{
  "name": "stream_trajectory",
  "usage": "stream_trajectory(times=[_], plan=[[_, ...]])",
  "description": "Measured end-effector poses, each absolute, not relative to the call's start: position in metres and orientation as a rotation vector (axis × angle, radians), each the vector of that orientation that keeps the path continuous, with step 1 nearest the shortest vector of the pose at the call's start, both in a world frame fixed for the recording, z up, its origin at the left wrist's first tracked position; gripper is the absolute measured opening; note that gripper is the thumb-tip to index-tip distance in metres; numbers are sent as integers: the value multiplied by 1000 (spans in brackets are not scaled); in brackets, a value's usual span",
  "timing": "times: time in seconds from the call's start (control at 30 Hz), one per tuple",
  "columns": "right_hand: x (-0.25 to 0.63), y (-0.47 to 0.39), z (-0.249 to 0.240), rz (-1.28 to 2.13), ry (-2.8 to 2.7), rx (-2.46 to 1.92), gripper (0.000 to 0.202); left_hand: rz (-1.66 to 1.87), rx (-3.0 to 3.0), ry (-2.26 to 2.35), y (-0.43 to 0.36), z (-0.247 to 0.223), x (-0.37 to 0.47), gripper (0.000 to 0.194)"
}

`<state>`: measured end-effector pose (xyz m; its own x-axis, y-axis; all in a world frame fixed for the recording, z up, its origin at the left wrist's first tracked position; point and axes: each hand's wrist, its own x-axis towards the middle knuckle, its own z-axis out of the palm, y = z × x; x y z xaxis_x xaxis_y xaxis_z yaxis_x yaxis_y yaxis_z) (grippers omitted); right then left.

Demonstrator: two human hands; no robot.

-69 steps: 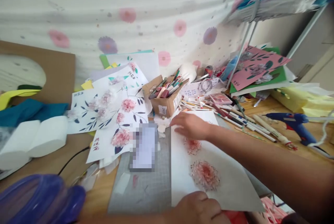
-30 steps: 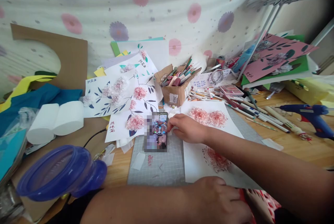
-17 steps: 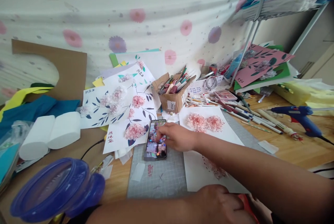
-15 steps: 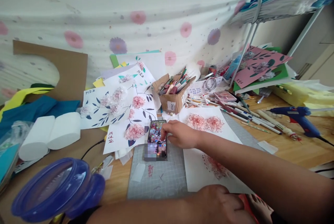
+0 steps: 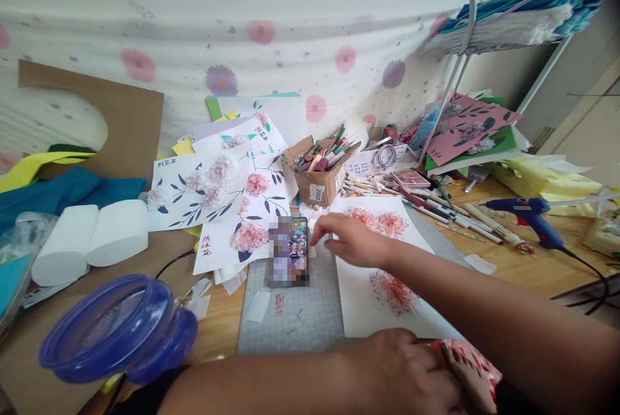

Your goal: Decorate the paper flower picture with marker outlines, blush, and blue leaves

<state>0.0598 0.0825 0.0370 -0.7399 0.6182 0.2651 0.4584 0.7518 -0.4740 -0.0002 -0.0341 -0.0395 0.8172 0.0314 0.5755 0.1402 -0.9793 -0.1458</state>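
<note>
A phone [image 5: 298,248] with a lit screen lies on the grey cutting mat [image 5: 290,331], part of it blurred out. Just off its right edge hovers my right hand [image 5: 352,239], open and holding nothing, index finger stretched and the others loosely bent. Under that arm, a white sheet [image 5: 361,315] carries fluffy pink flower clusters [image 5: 394,291]. My left hand [image 5: 404,370] rests low in the view, below this sheet and beside a bare foot [image 5: 467,376]. Its fingers are curled; whatever lies beneath them is hidden.
Finished flower pictures [image 5: 203,192] overlap left of a cardboard box [image 5: 317,186] of pens. Brushes and pens [image 5: 431,205] spread to its right, near a blue glue gun [image 5: 527,212]. A purple plastic container [image 5: 111,331] and white rolls [image 5: 119,234] occupy the left.
My right hand has lifted from the phone and shifted right, off its screen. The phone now shows a screen of icons more plainly. My left hand stays low, and the view has shifted slightly.
</note>
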Motion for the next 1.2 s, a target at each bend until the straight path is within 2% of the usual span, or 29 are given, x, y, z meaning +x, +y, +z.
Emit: stream_trajectory(times=[0.2,0.33,0.5,0.63,0.8,0.93,1.03,1.2], plan=[[108,75,39,573,-2523,-879,35,-891,-2799,-118,-31,-39,-1,9],[82,73,25,606,-2648,-747,43,-820,-2840,-125,-31,-42,-2,15],[43,78,19,648,-2748,-638,38,-725,-2874,-155,-33,-47,-3,16],[55,83,31,675,-2701,-676,35,-736,-2862,-176,-31,-46,-5,16],[127,105,41,633,-2567,-1012,29,-770,-2818,-238,-30,-42,-7,15],[202,128,26,396,-2333,-1544,14,-874,-2726,-358,-28,-46,-2,25],[242,135,12,254,-2109,-1805,13,-976,-2652,-456,-26,-49,2,26],[260,131,-4,418,-1945,-1920,18,-957,-2648,-663,-22,-48,0,28]])
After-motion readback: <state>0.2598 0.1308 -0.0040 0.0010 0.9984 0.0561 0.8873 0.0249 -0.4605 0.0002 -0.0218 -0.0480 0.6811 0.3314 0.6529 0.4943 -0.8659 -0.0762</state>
